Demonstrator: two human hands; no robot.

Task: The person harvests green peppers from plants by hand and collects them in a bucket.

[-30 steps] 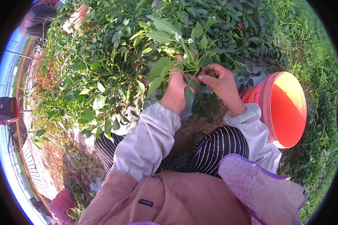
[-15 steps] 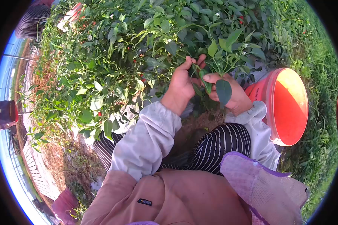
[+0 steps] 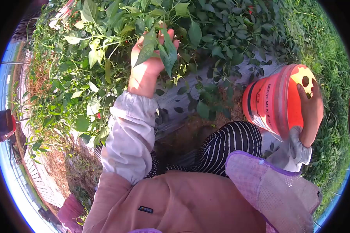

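My left hand [image 3: 149, 62] is raised among the pepper plants [image 3: 217, 42], palm in view, fingers apart and bent. Broad green leaves [image 3: 168, 56] hang in front of its palm and hide part of the fingers. My right hand [image 3: 313, 110] is at the mouth of the red bucket [image 3: 260, 103], fingers spread over the opening. Nothing is seen gripped in it. Small dark shapes show by its fingertips; I cannot make out whether they are things or shadows.
Grey plastic sheeting [image 3: 182, 103] and brown soil lie beneath the plants. My striped knee [image 3: 237, 143] is between my arms. Grass [image 3: 334, 66] grows beyond the bucket at the right. A dark red container [image 3: 4, 125] stands at the far left.
My right hand has left the plant and moved right to the bucket's mouth. My left hand has moved up and left, deeper into the leaves. The bucket appears turned slightly.
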